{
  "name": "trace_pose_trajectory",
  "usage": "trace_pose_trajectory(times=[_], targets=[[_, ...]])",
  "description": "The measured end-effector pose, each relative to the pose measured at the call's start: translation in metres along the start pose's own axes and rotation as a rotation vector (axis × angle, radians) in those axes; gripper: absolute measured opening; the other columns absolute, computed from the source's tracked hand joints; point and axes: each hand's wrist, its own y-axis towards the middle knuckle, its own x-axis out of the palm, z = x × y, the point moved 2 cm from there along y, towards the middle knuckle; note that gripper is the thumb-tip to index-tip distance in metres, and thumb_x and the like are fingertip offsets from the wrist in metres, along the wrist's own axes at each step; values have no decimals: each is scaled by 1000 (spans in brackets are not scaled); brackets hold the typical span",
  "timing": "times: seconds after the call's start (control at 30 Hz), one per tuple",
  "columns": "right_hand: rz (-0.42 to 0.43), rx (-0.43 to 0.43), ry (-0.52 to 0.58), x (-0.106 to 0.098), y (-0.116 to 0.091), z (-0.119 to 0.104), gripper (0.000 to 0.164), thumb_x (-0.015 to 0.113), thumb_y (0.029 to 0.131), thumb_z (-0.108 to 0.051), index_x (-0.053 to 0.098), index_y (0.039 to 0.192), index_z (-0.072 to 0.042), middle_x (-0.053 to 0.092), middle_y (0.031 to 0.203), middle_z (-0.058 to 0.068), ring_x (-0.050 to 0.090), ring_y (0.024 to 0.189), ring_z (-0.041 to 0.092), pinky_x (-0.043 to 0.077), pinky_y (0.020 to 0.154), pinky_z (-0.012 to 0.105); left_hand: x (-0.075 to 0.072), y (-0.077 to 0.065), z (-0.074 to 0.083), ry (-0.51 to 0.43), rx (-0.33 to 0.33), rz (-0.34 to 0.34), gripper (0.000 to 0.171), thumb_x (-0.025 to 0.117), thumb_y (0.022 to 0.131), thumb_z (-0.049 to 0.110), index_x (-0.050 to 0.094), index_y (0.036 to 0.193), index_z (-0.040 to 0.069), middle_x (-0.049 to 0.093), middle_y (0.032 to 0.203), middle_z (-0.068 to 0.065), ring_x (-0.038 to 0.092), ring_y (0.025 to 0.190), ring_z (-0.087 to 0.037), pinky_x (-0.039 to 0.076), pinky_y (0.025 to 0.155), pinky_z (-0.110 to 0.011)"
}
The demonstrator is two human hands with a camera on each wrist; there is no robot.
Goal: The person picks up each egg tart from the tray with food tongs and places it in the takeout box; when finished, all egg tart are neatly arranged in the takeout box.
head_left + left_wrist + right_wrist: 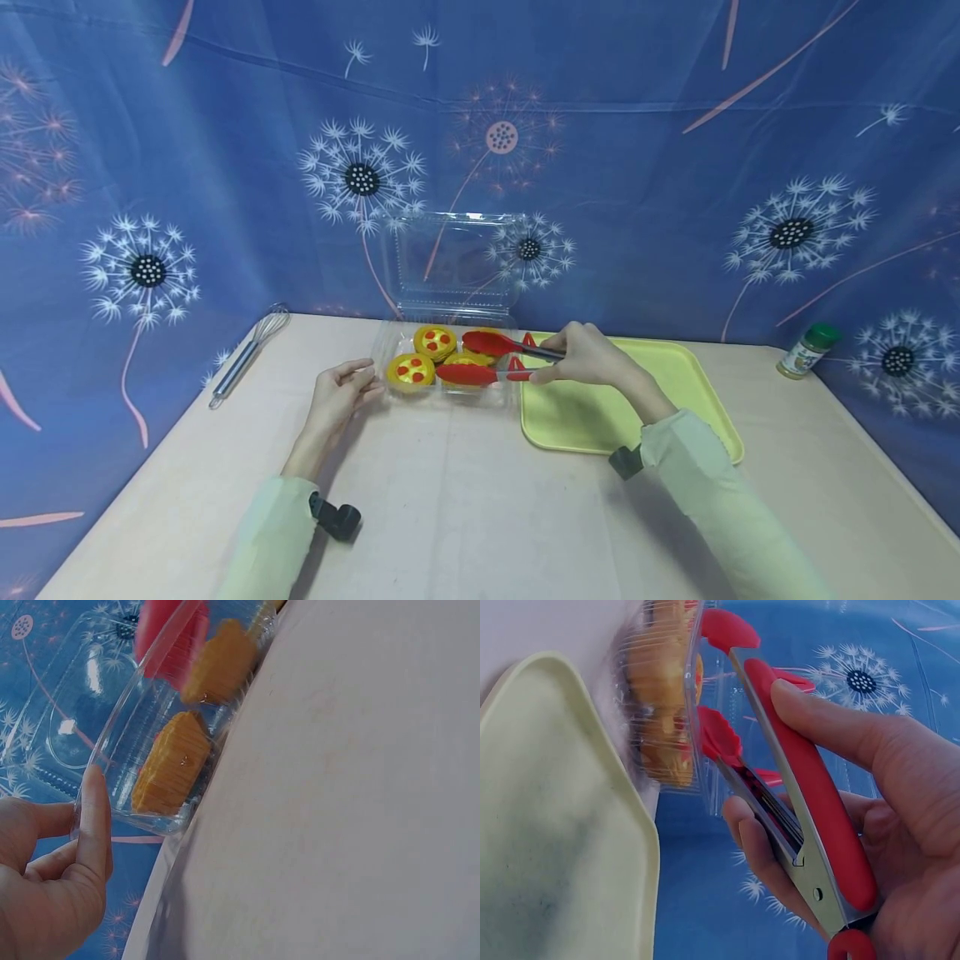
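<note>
A clear plastic clamshell container [491, 402] sits on the table with its lid [453, 262] raised at the back. Several yellow tarts [410, 372] with red spots lie inside. At the container's left side, my left hand [339, 398] pinches the rim between thumb and fingertips, as the left wrist view shows. My right hand [592, 354] grips red-handled tongs [810, 780] from the right. Their red scalloped heads [467, 374] are spread apart over the right-hand tarts, partly covering them.
Right of the container, a yellow tray [630, 417] lies under my right forearm. A whisk [247, 358] is at the table's left edge, and a green-capped seasoning jar [808, 351] stands at the far right. A blue dandelion-print cloth [637, 167] hangs behind.
</note>
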Motion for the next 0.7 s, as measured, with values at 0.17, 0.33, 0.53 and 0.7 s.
trace_pose_trajectory(times=[0.17, 0.33, 0.53, 0.7], targets=[[-6, 22, 20, -1, 0, 3, 60, 85, 74, -37, 69, 120, -1, 73, 105, 13, 38, 61, 14, 33, 53, 24, 1, 0, 0, -15, 12, -1, 41, 46, 101, 0, 40, 138, -16, 63, 93, -11, 66, 75, -5, 61, 80, -19], [-2, 19, 37, -1, -3, 5, 52, 85, 75, -36, 73, 115, -4, 68, 76, 3, 28, 54, 13, 26, 50, 24, 3, 1, 0, -16, 16, -8, 41, 46, 101, 0, 39, 138, -17, 63, 93, -10, 66, 75, -4, 61, 79, -19], [29, -13, 45, 1, -10, 9, 34, 84, 76, -34, 77, 100, -11, 48, 57, -7, 22, 51, 11, 20, 48, 22, 3, 1, 0, -8, 7, -12, 41, 45, 102, 1, 39, 139, -16, 63, 95, -11, 67, 77, -5, 61, 81, -19], [41, -36, 87, 4, -20, 16, 30, 85, 76, -31, 76, 98, -12, 47, 57, -6, 26, 52, 11, 21, 48, 22, 1, 0, 0, -44, -2, -16, 42, 46, 102, 1, 37, 139, -17, 63, 90, -7, 67, 76, -5, 61, 82, -21]])
